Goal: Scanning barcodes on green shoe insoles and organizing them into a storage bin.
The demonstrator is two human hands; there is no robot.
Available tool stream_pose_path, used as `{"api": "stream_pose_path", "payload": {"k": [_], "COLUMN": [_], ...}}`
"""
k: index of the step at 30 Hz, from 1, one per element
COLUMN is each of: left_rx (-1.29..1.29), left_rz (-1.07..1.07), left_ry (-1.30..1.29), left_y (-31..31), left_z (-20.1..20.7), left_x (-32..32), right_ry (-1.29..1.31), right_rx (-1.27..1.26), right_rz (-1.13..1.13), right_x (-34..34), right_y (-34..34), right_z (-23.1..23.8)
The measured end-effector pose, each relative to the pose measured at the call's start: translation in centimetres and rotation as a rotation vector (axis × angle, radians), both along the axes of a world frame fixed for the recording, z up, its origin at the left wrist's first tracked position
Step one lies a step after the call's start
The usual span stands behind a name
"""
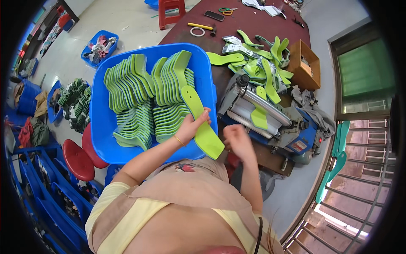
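Observation:
My left hand [192, 127] grips a lime-green shoe insole [207, 137] by its middle, its narrow end with small holes pointing away from me. Just right of its broad end, my right hand [239, 144] is closed with curled fingers; whatever it may hold is hidden. Beneath the left hand sits a blue tub [99, 122] packed with rows of stacked lime-green insoles [127, 82]. Beyond the right hand stands a roller machine [253, 110] with metal rollers, and another green insole [259, 116] lies across them.
A loose heap of green insoles [266, 63] lies behind the machine, beside a wooden box [311, 63]. A hammer [207, 27], a tape ring [197, 32], scissors [228, 11] and a phone [214, 15] rest farther back. Red stool seats [78, 160] and blue racks [50, 190] stand left.

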State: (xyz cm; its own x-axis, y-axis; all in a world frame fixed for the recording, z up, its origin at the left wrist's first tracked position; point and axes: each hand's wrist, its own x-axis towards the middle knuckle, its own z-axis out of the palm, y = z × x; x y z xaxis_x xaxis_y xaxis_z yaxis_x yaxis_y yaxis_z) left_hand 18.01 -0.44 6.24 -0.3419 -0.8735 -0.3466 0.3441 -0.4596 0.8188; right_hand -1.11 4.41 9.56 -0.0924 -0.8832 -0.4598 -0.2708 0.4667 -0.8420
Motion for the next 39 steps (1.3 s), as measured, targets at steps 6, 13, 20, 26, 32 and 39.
{"api": "stream_pose_path", "payload": {"k": [6, 13, 20, 26, 32, 39], "left_rx": [-0.554, -0.593, -0.297, -0.559, -1.011, -1.274], "left_rz": [-0.617, 0.400, -0.237, 0.076, 0.439, 0.257], "left_ry": [-0.392, -1.335, -1.646, -1.582, -1.412, -1.193], "left_y": [-5.0, -24.5, -26.4, -20.6, -9.4, 0.1], "left_z": [-1.3, -6.4, -7.4, -4.7, -0.6, 1.5], "left_x": [1.7, 10.2, 9.3, 11.2, 10.8, 11.8], "right_ry": [-0.555, -0.302, -0.446, -0.434, -0.309, 0.668], "right_rx": [-0.017, -0.099, -0.009, -0.007, 0.006, -0.421], "right_rz": [-0.278, -0.619, -0.820, -0.901, -0.810, 0.193], "right_x": [2.6, -3.9, -3.1, -3.8, -5.9, 0.1], "right_y": [4.4, 8.5, 9.4, 4.4, 0.8, -1.7], "right_z": [-2.4, -1.3, -6.2, -9.2, -9.8, 4.6]}}
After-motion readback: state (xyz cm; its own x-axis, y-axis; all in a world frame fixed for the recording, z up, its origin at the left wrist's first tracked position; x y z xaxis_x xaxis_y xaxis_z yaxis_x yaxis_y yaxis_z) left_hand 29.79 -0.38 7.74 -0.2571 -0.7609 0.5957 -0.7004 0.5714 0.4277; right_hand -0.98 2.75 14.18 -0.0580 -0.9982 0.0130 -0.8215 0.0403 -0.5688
